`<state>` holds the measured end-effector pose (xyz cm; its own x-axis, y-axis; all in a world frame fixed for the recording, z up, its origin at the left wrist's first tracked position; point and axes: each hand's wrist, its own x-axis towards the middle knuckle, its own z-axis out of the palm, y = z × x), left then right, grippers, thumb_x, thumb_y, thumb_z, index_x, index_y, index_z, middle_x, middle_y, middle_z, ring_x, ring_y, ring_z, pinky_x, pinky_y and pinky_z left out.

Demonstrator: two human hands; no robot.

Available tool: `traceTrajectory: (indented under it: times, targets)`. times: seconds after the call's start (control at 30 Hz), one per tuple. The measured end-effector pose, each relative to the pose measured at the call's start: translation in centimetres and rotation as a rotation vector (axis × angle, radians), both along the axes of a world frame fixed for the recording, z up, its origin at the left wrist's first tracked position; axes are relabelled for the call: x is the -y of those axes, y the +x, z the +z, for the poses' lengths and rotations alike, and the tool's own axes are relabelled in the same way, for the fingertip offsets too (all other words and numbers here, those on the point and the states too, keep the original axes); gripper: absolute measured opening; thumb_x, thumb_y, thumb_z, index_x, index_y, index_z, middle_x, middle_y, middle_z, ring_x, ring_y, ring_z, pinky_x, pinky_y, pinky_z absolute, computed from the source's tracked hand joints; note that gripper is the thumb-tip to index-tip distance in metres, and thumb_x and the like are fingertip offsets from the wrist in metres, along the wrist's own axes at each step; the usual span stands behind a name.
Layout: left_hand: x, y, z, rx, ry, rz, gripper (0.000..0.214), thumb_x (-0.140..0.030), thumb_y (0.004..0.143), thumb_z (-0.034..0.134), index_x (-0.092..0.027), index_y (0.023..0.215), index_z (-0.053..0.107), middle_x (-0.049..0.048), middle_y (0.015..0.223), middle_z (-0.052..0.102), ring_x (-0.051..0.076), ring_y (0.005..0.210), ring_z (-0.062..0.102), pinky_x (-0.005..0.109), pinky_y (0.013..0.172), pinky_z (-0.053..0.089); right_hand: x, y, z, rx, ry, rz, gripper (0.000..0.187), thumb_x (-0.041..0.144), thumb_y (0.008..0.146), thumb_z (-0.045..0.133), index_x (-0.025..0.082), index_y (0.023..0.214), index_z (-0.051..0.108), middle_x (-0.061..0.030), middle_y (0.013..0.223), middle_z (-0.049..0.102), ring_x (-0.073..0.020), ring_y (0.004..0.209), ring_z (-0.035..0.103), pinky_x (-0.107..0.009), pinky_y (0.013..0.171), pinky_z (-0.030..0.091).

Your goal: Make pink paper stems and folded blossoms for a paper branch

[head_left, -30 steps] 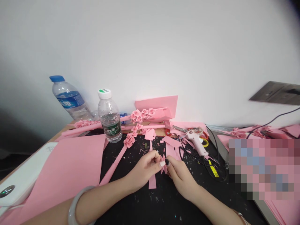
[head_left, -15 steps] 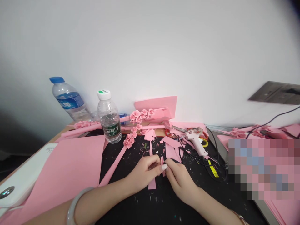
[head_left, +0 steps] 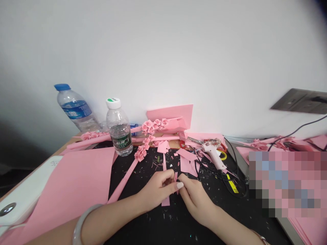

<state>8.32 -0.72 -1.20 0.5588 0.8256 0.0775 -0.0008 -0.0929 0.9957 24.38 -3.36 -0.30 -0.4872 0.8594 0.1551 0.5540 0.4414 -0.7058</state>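
Between my two hands is a small piece of folded pink paper, mostly hidden by the fingers. My left hand pinches it from the left, its thumb lying across the front. From the right, my right hand closes on the same piece with curled fingers. Under the hands a pink paper strip lies on the black mat. Left of them rests a rolled pink paper stem topped with folded paper flowers.
A pink glue gun with a looped black cable lies right, beside scissors and paper scraps. A water bottle stands back left; another bottle leans on the wall. Large pink sheets cover the left side.
The folded paper has turned slightly and looks narrower between my fingers. My right hand has shifted a little, its fingers closer to my left hand. Everything else lies as before.
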Motion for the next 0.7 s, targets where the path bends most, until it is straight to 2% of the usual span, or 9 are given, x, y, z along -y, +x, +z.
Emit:
traceTrajectory:
  times: [0.23,0.7]
  targets:
    - [0.0,-0.07,-0.09,0.034,-0.079,-0.056,0.031,-0.041,0.085,0.05,-0.017,0.068,0.041,-0.0044,0.062,0.041,0.009,0.057,0.037,0.022,0.052,0.029,0.19,-0.18,0.14,-0.097,-0.015,-0.021,0.023,0.021,0.094,0.025,0.022,0.072,0.03,0.0049,0.06,0.035,-0.0112,0.05,0.034,-0.024,0.049,0.028]
    - [-0.15,0.02,0.0,0.118,-0.183,-0.063,0.035,-0.046,0.082,0.052,-0.016,0.066,0.042,-0.0047,0.061,0.043,0.007,0.051,0.042,0.021,0.049,0.034,0.13,-0.31,0.08,-0.188,-0.07,-0.065,0.026,0.026,0.095,0.026,0.022,0.07,0.031,0.006,0.057,0.033,-0.0104,0.049,0.03,-0.023,0.047,0.027]
